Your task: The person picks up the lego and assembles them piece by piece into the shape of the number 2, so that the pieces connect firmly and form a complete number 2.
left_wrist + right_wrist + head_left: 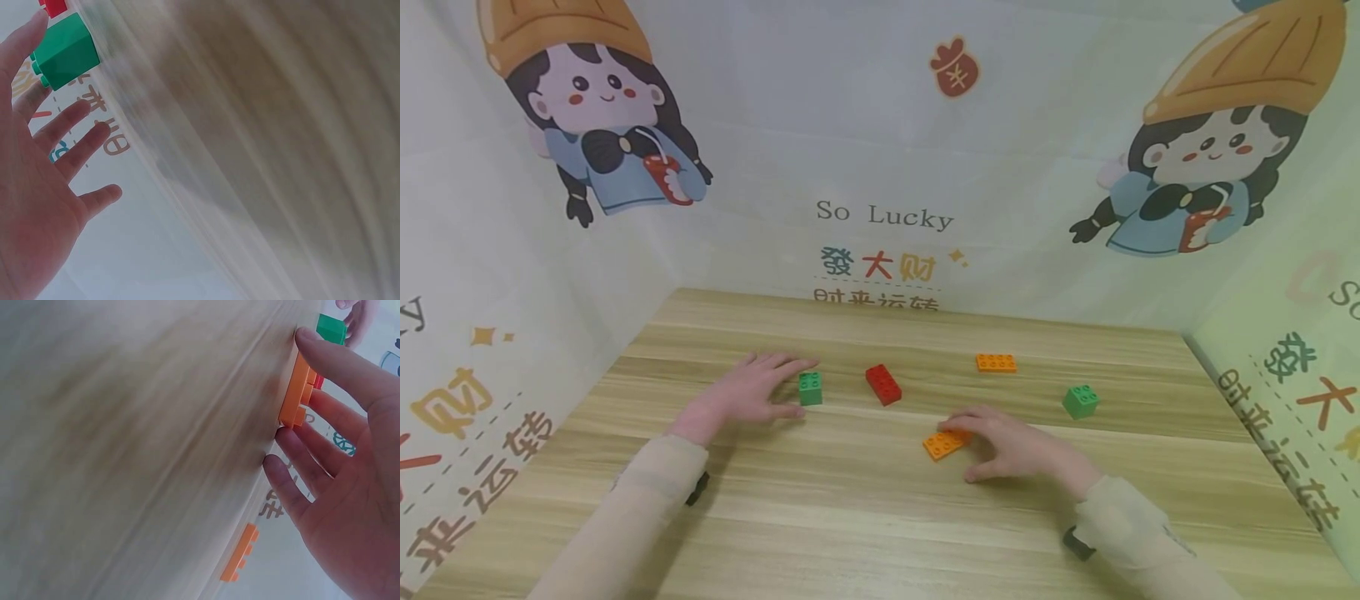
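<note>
A green building brick stands on the wooden table between the spread thumb and fingers of my left hand. In the left wrist view the green brick shows beyond the fingers, which are mostly straight and apart. My right hand is beside a flat orange brick, its fingers reaching over the brick's far right corner and its thumb apart on the near side. The right wrist view shows this orange brick lying flat, with thumb and fingers loosely around it.
Between the hands, farther back, lies a red brick. A second flat orange brick is toward the back, and another green brick stands at the right. Printed cloth walls enclose the table at the back and sides.
</note>
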